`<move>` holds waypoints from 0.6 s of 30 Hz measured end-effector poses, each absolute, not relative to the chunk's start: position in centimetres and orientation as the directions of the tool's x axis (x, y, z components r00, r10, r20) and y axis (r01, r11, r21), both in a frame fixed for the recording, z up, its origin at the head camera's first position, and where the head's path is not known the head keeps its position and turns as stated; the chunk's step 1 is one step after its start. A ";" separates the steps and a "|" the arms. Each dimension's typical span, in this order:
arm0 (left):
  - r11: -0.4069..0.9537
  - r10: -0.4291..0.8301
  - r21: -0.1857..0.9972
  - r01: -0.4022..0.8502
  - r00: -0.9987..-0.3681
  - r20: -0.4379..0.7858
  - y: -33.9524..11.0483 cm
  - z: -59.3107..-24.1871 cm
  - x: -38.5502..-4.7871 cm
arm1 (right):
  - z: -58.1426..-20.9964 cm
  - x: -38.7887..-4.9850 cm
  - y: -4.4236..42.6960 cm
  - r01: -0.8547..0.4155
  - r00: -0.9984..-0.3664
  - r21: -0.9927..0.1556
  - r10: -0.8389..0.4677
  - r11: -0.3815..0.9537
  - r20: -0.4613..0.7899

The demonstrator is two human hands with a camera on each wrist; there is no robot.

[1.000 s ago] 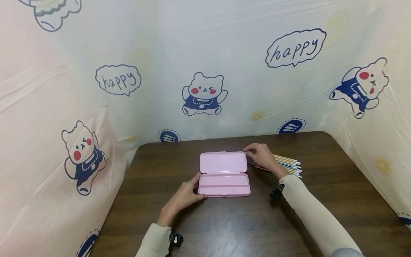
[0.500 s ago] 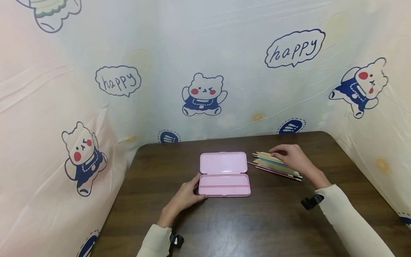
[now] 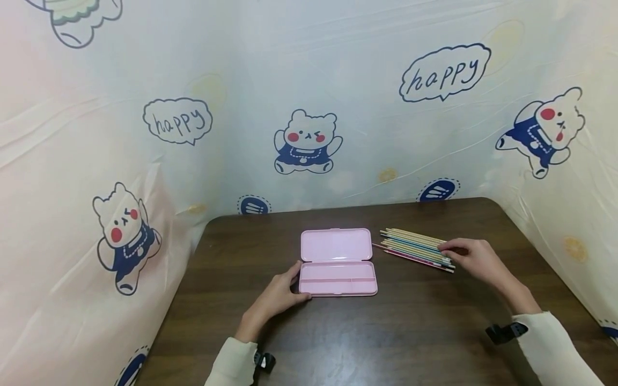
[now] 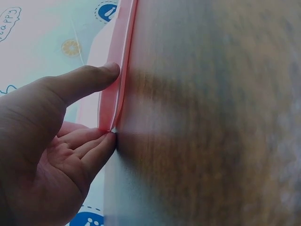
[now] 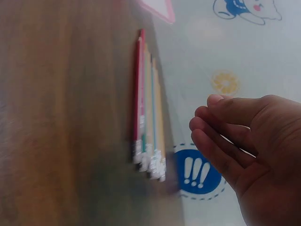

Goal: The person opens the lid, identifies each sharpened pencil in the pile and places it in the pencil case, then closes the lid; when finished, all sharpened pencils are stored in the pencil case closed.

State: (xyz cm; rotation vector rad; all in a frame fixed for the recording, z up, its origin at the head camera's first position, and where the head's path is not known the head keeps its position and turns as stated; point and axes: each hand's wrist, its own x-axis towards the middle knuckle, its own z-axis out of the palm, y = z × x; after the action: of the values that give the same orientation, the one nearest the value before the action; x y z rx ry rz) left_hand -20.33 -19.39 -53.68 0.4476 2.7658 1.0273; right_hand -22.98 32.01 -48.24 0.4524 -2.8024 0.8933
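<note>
Beside the open pink case (image 3: 335, 272) on the desk (image 3: 338, 338), the loose pencils (image 3: 412, 247) could roll apart if the right hand (image 3: 475, 260), fingers slightly bent and empty near their ends, nudges them, while the left hand (image 3: 275, 292), gripping the case's corner, could skew it by pushing.

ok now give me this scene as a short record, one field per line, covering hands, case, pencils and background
left hand: the hand holds the left end of the pink case
right hand: the hand is near the pencils' pale ends, apart from them in its wrist view, holding nothing visible
case: lid open, no pencils in its compartments
pencils: loose group right of the case, roughly side by side
surface: brown table
background: pale cloth with cartoon bears
</note>
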 end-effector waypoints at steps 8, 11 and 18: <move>0.726 0.326 0.653 0.215 -0.944 -0.051 -19.4 -53.8 -20.3 | -51.7 -22.3 33.0 -0.291 -0.956 -0.516 -0.222 0.806 0.193; 0.724 0.325 0.655 0.215 -0.944 -0.050 -19.4 -53.8 -20.3 | -52.5 -22.1 33.1 -0.297 -0.954 -0.505 -0.227 0.811 0.196; 0.715 0.331 0.662 0.225 -0.943 -0.037 -19.4 -53.8 -20.3 | -53.4 -21.8 33.0 -0.351 -0.932 -0.460 -0.257 0.816 0.255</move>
State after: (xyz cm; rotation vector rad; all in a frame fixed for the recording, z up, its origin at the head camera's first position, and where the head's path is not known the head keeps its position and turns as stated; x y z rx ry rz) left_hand -20.34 -19.39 -53.83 0.4515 2.7660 1.0375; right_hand -21.76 32.97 -53.36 0.4762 -2.8192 0.7660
